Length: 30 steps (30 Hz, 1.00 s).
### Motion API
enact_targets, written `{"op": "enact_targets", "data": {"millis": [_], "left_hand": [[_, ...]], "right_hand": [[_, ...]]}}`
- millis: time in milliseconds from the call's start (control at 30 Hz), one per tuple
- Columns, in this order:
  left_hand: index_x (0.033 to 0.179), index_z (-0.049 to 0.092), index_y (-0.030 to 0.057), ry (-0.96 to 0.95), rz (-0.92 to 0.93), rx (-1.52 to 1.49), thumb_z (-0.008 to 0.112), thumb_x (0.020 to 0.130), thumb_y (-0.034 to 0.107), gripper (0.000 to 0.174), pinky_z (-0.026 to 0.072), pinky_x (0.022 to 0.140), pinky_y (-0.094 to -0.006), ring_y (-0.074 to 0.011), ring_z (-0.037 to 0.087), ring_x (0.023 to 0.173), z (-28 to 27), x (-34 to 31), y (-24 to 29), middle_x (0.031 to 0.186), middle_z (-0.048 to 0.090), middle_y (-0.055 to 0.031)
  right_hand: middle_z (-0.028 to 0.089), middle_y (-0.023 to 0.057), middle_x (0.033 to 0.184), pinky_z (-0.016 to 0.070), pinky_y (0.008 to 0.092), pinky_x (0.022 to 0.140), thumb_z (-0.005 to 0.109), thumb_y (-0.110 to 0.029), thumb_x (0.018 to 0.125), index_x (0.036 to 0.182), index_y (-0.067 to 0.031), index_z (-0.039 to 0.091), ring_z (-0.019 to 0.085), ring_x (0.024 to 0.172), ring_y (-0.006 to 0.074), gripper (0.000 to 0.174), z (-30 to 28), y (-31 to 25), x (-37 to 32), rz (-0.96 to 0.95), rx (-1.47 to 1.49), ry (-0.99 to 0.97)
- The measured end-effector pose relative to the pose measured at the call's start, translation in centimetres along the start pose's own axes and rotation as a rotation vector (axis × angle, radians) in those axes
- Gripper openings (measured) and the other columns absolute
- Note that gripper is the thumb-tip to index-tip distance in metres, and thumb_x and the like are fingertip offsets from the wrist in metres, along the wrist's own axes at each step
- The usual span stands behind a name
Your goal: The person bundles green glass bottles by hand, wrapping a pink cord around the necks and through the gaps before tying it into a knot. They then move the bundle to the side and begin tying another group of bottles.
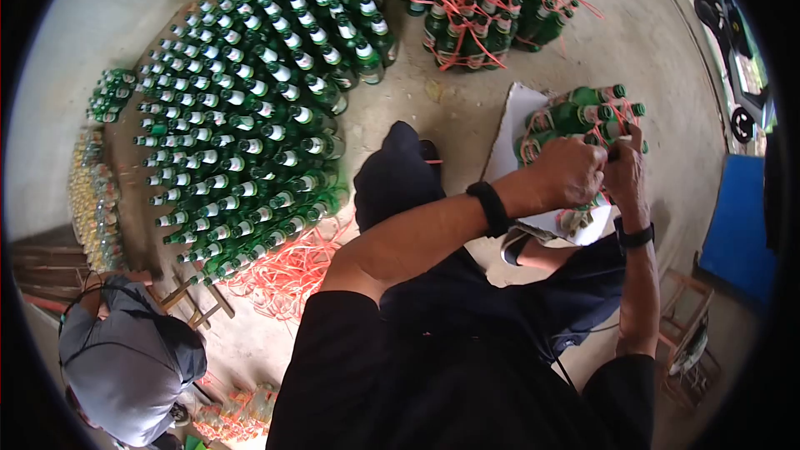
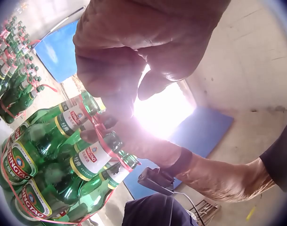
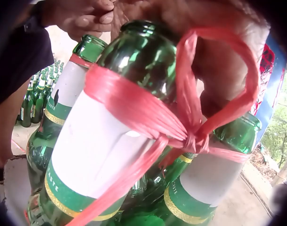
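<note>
A bundle of green beer bottles with Tsingtao labels leans in front of me, bound round the necks with red plastic twine. In the right wrist view the twine forms a knot and a standing loop beside one neck. My right hand is at these necks, its fingers pinching the twine in the left wrist view. Close beside it, my left hand is curled into a fist above the bottles. I cannot tell whether twine runs inside that fist. Both wrists wear black bands.
A white board lies under the bundle. Many loose green bottles stand at left, beside a heap of red twine. Tied bundles stand ahead. Another person bends at lower left. A blue panel and wooden stool are at right.
</note>
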State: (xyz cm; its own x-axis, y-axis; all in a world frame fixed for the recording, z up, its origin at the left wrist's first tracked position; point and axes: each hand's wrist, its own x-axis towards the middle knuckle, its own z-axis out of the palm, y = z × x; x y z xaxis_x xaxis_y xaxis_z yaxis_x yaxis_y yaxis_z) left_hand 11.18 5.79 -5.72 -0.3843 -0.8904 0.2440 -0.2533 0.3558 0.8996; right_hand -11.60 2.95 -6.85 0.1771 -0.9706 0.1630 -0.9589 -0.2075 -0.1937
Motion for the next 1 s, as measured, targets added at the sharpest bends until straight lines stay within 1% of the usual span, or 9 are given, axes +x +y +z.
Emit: {"op": "enact_targets", "data": {"millis": [100, 133, 233, 400, 500, 667, 767, 933, 1000], "left_hand": [[0.086, 0.071, 0.0071, -0.028, -0.006, -0.013, 0.065, 0.087, 0.019, 0.014, 0.0559, 0.072, -0.0529, -0.0419, 0.071, 0.079, -0.1, -0.1, 0.1, 0.079, 0.071, -0.0195], [0.086, 0.071, 0.007, -0.032, -0.007, -0.015, 0.065, 0.087, 0.019, 0.014, 0.0559, 0.072, -0.0528, -0.0417, 0.071, 0.079, 0.0, -0.1, 0.2, 0.079, 0.071, -0.0193], [0.086, 0.07, 0.0067, -0.057, -0.006, 0.028, 0.065, 0.087, 0.019, 0.013, 0.0556, 0.072, -0.0525, -0.0414, 0.071, 0.079, 0.0, -0.1, 0.2, 0.08, 0.071, -0.0189], [0.086, 0.07, 0.0065, -0.085, -0.028, 0.04, 0.065, 0.087, 0.019, 0.013, 0.0549, 0.073, -0.053, -0.0411, 0.07, 0.081, 0.3, 0.2, 0.0, 0.081, 0.072, -0.0175], [0.086, 0.07, 0.0067, -0.115, -0.027, 0.011, 0.065, 0.087, 0.018, 0.012, 0.0549, 0.073, -0.0528, -0.0413, 0.07, 0.081, 0.4, 0.6, 0.3, 0.082, 0.072, -0.0178], [0.087, 0.07, 0.0072, -0.155, -0.032, -0.042, 0.067, 0.087, 0.018, 0.011, 0.0555, 0.073, -0.052, -0.0417, 0.07, 0.081, 0.7, 1.1, 1.1, 0.081, 0.071, -0.0187], [0.088, 0.07, 0.0065, -0.165, -0.033, -0.038, 0.069, 0.087, 0.018, 0.012, 0.0558, 0.074, -0.0517, -0.0419, 0.07, 0.081, 0.6, 1.3, 1.3, 0.08, 0.071, -0.019], [0.088, 0.07, 0.0056, -0.167, -0.026, -0.028, 0.069, 0.088, 0.018, 0.013, 0.0556, 0.073, -0.0519, -0.0418, 0.07, 0.08, 0.7, 1.2, 1.1, 0.079, 0.071, -0.02], [0.088, 0.07, 0.0054, -0.168, -0.028, -0.02, 0.069, 0.087, 0.018, 0.013, 0.0554, 0.073, -0.0522, -0.0419, 0.07, 0.079, 0.8, 1.2, 1.1, 0.078, 0.07, -0.0202]], "right_hand": [[0.053, 0.0249, 0.14, 0.0564, 0.0515, 0.077, 0.082, -0.022, 0.076, 0.08, 0.0006, 0.07, 0.069, 0.094, 0.0437, 0.026, -1.2, -1.8, 0.1, 0.051, -0.005, -0.039], [0.053, 0.0235, 0.14, 0.0559, 0.051, 0.077, 0.082, -0.021, 0.075, 0.081, 0.0016, 0.07, 0.069, 0.092, 0.0426, 0.026, -1.6, -2.5, 0.1, 0.049, -0.001, -0.03], [0.052, 0.0235, 0.142, 0.056, 0.0496, 0.078, 0.083, -0.019, 0.073, 0.082, 0.002, 0.071, 0.069, 0.093, 0.0426, 0.026, -1.0, -1.1, 0.1, -0.036, -0.032, -0.004], [0.05, 0.0238, 0.145, 0.0562, 0.0472, 0.081, 0.082, -0.012, 0.067, 0.084, 0.0024, 0.072, 0.07, 0.096, 0.0422, 0.024, -1.1, -0.5, -0.1, 0.01, 0.026, -0.043], [0.049, 0.0242, 0.145, 0.0558, 0.0469, 0.083, 0.081, -0.01, 0.067, 0.084, 0.003, 0.072, 0.069, 0.097, 0.0433, 0.023, -0.4, 0.4, -0.2, -0.043, 0.057, 0.02], [0.046, 0.0256, 0.145, 0.0541, 0.0491, 0.082, 0.066, -0.003, 0.082, 0.082, 0.0047, 0.067, 0.067, 0.097, 0.0461, 0.008, -0.7, 0.3, -0.2, 0.0, 0.098, -0.056], [0.047, 0.025, 0.144, 0.0539, 0.0492, 0.081, 0.067, -0.005, 0.082, 0.083, 0.0042, 0.067, 0.067, 0.096, 0.0461, 0.009, -1.3, -0.3, -0.1, 0.002, 0.063, -0.092], [0.047, 0.0263, 0.142, 0.0536, 0.0501, 0.081, 0.074, -0.011, 0.078, 0.085, 0.0034, 0.067, 0.067, 0.096, 0.0464, 0.017, -1.1, 0.2, 0.1, -0.09, 0.096, -0.069], [0.048, 0.0259, 0.142, 0.0535, 0.0501, 0.081, 0.074, -0.01, 0.078, 0.085, 0.0033, 0.067, 0.067, 0.096, 0.0462, 0.016, -1.6, -0.5, 0.0, -0.06, 0.098, -0.091]]}}
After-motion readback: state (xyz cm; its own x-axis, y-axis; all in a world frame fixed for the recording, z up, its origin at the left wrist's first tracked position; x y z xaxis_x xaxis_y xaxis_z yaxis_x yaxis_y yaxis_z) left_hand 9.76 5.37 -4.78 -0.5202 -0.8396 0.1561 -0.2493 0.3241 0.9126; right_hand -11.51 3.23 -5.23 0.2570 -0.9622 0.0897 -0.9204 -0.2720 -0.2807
